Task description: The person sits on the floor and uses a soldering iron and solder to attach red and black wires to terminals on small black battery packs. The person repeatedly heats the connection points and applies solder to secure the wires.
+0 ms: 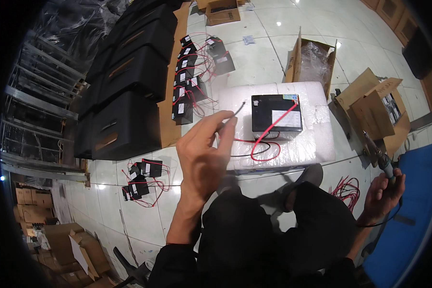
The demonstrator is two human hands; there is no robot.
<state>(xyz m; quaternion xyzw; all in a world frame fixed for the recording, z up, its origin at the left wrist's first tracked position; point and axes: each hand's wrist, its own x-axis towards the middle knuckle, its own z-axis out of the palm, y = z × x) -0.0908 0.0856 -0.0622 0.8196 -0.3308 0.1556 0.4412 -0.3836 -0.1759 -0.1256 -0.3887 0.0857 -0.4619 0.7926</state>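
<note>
Thumb and forefinger of my left hand [206, 146] pinch a black wire [240, 108], its free end sticking up past the fingertips. Just right of that hand, a black battery [264, 114] with a white label sits on a white foam block [319, 144] wrapped in clear plastic. A red wire [275, 126] runs from the battery's far right corner and loops over the foam. Out at the right, my right hand [383, 194] is closed round the handle of a soldering iron [383, 162], whose tip points up and away from the battery. Its dark cord hangs beside my wrist.
Several wired black batteries [182, 91] stand far left beside large black cases [125, 115]; a smaller group [139, 181] lies nearer. Red wires [346, 191] lie coiled on the floor by my right knee. Open cardboard boxes [293, 62] and a blue surface [420, 192] are at the right.
</note>
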